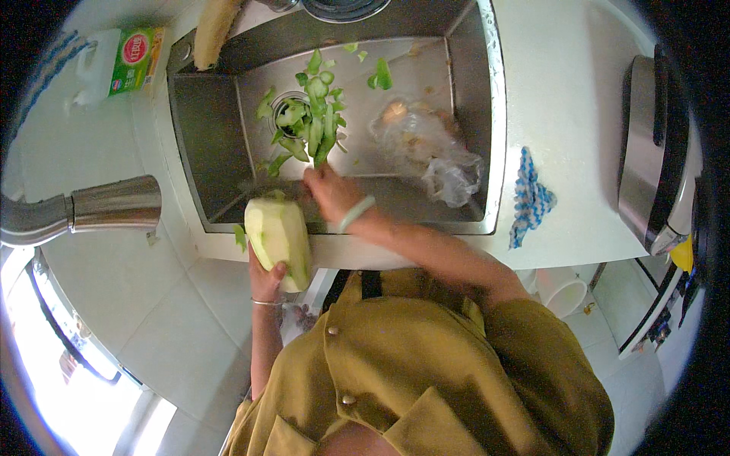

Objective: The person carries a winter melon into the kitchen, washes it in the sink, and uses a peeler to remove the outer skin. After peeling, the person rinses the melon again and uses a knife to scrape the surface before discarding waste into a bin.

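Observation:
My left hand [265, 276] grips the lower side of a large, mostly peeled pale green gourd [276, 239] at the sink's front rim, the thumb lying across it. Green streaks of skin remain on its side. My right hand [333, 191], blurred, is just beyond the gourd over the front of the stainless-steel sink [211, 137]. Its fingertips are at the near end of a pile of green peels [316, 122]; whether it holds a peel or a tool, I cannot tell. Some peels lie over the drain [276, 108].
A clear plastic bag [422, 142] with scraps lies in the sink's right half. A blue-and-white cloth [530, 199] and a metal-sided appliance [644, 154] are on the right counter. At the left are a brushed-metal tube [114, 202], a labelled jug [134, 60] and a loofah [214, 34].

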The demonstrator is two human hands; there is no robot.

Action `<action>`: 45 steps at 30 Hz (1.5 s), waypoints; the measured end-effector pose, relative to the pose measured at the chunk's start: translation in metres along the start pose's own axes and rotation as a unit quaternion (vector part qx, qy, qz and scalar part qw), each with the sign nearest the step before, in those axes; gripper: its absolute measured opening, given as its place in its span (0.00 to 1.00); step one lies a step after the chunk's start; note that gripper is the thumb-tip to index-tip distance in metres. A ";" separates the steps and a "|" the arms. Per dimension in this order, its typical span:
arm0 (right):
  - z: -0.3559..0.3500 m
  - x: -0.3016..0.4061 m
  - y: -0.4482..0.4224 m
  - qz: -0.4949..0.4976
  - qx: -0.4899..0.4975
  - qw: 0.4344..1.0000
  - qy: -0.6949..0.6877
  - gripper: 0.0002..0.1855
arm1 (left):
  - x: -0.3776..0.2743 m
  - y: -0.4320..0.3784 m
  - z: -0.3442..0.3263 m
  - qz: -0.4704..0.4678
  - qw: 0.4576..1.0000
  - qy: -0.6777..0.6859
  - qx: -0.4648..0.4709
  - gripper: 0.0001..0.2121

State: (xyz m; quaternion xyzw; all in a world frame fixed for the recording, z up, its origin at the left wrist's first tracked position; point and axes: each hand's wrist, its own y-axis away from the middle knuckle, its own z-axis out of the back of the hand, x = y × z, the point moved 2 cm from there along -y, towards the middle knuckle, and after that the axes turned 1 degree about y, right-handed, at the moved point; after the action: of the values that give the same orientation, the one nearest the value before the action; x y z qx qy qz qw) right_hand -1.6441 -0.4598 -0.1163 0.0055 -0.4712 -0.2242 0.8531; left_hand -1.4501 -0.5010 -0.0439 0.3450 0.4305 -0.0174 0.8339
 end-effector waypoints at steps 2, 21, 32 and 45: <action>0.005 -0.028 -0.021 -0.057 0.072 0.991 0.094 0.09 | -0.006 0.002 -0.003 -0.019 1.000 -0.003 0.001 0.45; 0.042 0.022 0.001 -0.051 0.426 0.880 -0.202 0.28 | 0.012 0.084 -0.040 0.218 0.844 0.489 -0.032 0.20; 0.036 0.042 0.051 0.078 0.343 0.933 -0.069 0.17 | -0.029 0.021 -0.017 -0.093 0.950 -0.258 -0.151 0.46; 0.084 0.027 0.053 0.009 0.093 0.992 0.090 0.11 | -0.041 0.026 -0.025 -0.159 0.922 -0.321 -0.148 0.37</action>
State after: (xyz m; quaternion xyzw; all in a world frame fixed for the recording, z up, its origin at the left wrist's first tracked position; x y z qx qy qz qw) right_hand -1.6793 -0.4062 -0.0361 0.1008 -0.4115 -0.1703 0.8897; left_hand -1.4848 -0.4771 -0.0089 0.1204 0.1865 -0.1962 0.9551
